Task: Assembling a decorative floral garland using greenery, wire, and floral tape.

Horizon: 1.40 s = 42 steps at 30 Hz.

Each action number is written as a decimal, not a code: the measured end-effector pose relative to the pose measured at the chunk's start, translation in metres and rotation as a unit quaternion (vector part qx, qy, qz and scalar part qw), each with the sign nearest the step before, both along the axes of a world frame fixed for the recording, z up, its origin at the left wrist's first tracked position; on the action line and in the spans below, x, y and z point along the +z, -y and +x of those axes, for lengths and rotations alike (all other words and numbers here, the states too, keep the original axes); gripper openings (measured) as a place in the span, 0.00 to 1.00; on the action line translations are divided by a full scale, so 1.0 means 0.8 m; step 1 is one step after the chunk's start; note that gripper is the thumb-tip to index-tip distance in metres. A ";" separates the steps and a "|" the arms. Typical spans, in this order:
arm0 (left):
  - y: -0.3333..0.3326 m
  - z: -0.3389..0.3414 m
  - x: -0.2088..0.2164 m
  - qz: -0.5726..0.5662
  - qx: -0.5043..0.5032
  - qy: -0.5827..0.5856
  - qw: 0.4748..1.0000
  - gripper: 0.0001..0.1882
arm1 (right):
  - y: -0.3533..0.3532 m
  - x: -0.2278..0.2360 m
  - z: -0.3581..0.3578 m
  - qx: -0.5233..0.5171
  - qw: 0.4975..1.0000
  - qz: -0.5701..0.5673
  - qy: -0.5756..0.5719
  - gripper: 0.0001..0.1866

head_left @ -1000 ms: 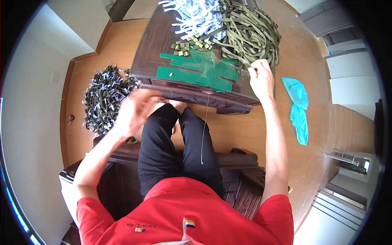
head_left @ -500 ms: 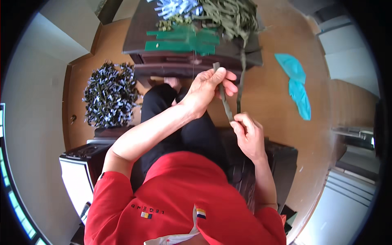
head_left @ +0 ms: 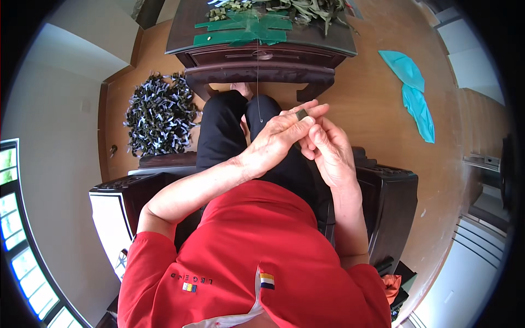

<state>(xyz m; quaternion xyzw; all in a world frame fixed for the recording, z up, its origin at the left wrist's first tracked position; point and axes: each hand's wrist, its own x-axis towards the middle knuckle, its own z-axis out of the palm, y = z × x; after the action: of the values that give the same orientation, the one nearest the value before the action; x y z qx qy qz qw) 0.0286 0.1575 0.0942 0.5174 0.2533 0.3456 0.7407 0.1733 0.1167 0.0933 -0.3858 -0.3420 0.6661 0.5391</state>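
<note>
A short, folded-looking end of an olive-green strip (head_left: 301,114) sticks out above my left thumb. My left hand (head_left: 276,136) pinches it between thumb and fingers. Pressed up against it from the right is my right hand (head_left: 333,156), closed, its thumb at the strip and its fingers curled behind; how much of the strip lies inside the hands is hidden. Left of the hands a thin thread (head_left: 258,82) hangs from the table edge, with a tiny hook-like end. Loose olive-green strips (head_left: 317,12) lie on the dark wooden table (head_left: 183,41).
Green tape (head_left: 240,35) is stuck across the tabletop, with small folded olive pieces (head_left: 227,10) behind it. On the floor at left sits a heap of dark-green and pale-blue pieces (head_left: 161,115). A turquoise cloth or bag (head_left: 413,93) lies at right. Dark chair arms (head_left: 391,208) flank me.
The long strip stretched between my hands now shows only as a short end. My right hand has come up to meet my left, and the view has tilted so the table sits higher.
</note>
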 end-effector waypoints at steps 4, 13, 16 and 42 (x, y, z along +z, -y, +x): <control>-0.015 -0.008 -0.001 -0.020 0.112 -0.021 0.993 0.21 | -0.015 -0.007 0.010 0.009 0.997 -0.063 -0.035 0.10; -0.074 -0.056 0.014 0.760 0.122 -0.235 0.594 0.13 | -0.038 -0.001 0.008 0.122 0.970 -0.126 -0.165 0.05; -0.080 -0.068 0.013 0.751 0.119 -0.258 0.596 0.10 | -0.044 0.010 -0.005 0.060 0.993 -0.098 0.031 0.04; -0.408 -0.203 -0.132 0.438 0.358 -0.478 0.672 0.08 | -0.240 -0.064 -0.084 -0.022 0.907 0.175 0.382 0.04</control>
<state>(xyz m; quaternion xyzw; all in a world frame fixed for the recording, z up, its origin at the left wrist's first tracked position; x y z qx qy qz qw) -0.1339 0.4839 -0.0115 0.7468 0.5582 0.3606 0.0259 0.1063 0.3090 0.0419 -0.5173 -0.6244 0.3850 0.4408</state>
